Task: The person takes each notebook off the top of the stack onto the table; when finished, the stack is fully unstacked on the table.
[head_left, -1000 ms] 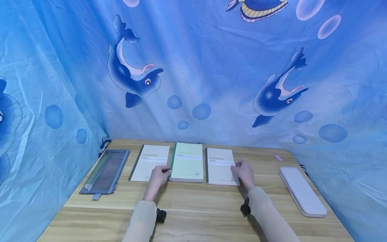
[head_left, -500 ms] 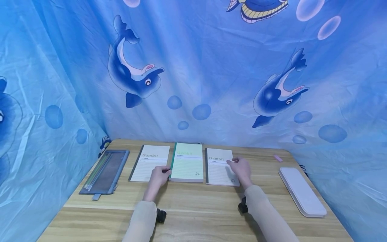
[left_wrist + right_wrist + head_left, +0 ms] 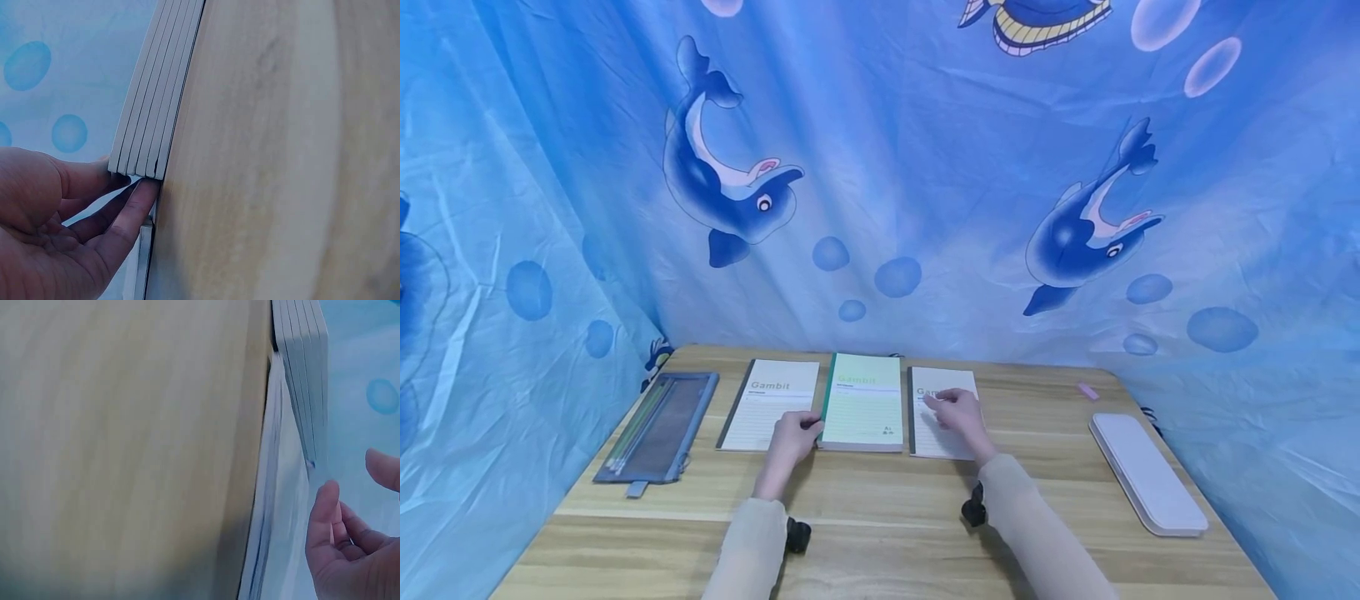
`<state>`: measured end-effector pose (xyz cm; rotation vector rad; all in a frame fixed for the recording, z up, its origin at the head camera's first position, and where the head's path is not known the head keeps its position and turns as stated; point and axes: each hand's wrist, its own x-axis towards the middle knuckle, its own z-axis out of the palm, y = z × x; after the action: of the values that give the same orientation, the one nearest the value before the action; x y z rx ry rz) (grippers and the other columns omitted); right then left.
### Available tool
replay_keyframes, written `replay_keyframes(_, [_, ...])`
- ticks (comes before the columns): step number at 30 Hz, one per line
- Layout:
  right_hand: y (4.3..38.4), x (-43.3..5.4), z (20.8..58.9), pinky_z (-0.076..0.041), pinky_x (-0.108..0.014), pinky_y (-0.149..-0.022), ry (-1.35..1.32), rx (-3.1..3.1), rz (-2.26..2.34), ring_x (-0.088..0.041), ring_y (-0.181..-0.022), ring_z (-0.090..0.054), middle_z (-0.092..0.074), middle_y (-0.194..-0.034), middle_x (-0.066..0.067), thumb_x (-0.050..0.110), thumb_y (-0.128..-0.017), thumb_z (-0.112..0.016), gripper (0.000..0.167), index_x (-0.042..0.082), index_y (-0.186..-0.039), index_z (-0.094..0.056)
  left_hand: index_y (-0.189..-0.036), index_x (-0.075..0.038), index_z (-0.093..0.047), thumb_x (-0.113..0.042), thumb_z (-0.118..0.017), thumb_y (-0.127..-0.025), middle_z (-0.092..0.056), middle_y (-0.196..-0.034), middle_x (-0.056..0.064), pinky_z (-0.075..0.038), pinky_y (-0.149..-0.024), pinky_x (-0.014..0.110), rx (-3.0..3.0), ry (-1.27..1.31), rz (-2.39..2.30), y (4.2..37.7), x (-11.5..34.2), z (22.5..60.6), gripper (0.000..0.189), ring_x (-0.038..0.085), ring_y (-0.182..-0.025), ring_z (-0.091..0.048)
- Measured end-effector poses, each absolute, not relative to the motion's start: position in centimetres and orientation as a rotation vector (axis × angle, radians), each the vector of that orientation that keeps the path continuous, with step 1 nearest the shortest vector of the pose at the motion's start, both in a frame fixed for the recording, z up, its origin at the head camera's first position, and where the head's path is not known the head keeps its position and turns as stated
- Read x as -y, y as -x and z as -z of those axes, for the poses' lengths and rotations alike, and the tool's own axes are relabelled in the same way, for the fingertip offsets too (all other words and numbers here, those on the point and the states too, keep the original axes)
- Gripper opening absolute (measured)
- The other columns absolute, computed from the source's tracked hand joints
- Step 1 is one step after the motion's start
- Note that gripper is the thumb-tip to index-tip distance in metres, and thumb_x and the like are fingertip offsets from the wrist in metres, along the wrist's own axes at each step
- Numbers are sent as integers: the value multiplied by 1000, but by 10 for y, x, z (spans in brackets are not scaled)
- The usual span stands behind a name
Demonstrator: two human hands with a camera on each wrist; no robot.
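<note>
A thick stack of green notebooks [image 3: 861,408] lies between two thinner white ones. At its near left corner, my left hand [image 3: 791,437] pinches the stack's edge; in the left wrist view the thumb is by the top and a finger [image 3: 134,209] at the table side. The left white notebook [image 3: 763,417] lies partly under this hand. My right hand [image 3: 958,412] hovers over the right white notebook [image 3: 928,433], hiding part of its cover. Its thumb and fingers [image 3: 324,515] stand apart in the right wrist view, near the stack but not touching it.
A grey mesh pencil pouch [image 3: 670,425] with pencils lies at the left of the wooden table [image 3: 880,517]. To the right are a white case [image 3: 1150,475] and a small pink eraser-like piece [image 3: 1087,391]. A blue dolphin curtain [image 3: 880,167] hangs behind.
My right hand has left the right edge of the right white notebook and moved left across its cover. The left hand and the notebooks have stayed in place.
</note>
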<state>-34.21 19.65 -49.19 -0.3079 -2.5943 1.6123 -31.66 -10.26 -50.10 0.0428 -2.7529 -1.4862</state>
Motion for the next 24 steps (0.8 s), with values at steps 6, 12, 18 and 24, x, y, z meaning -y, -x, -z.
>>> replay_keyframes(6, [344, -175, 499, -59, -32, -69, 222, 2617, -1653, -21, -77, -68, -69, -105, -18, 30, -90, -74, 48, -7, -118, -64, -121, 9, -65, -5, -60, -97, -66, -120, 26, -48, -99, 53, 2749, -42, 1486, 316, 103, 501, 28, 42, -118, -59])
replay_keyframes(12, [341, -161, 500, -59, -34, -72, 187, 2638, -1659, -22, -77, -69, -68, -106, -20, 33, -89, -76, 52, -8, -118, -64, -121, 8, -65, -5, -60, -96, -65, -121, 26, -46, -101, 54, 2745, -28, 1475, 316, 102, 501, 28, 43, -120, -57])
replay_keyframes(18, [340, -148, 501, -59, -36, -74, 157, 2664, -1599, -21, -75, -69, -70, -103, -19, 35, -88, -76, 54, -7, -119, -65, -121, 8, -65, -5, -60, -96, -66, -120, 26, -47, -100, 53, 2742, -24, 1472, 317, 102, 500, 28, 43, -119, -58])
replay_keyframes(24, [338, -138, 503, -56, -43, -85, 141, 2693, -1517, -29, -95, -68, -70, -109, -18, 36, -86, -78, 56, -6, -120, -66, -119, 9, -65, -5, -61, -95, -66, -120, 27, -46, -101, 54, 2735, -25, 1458, 317, 103, 501, 28, 43, -119, -57])
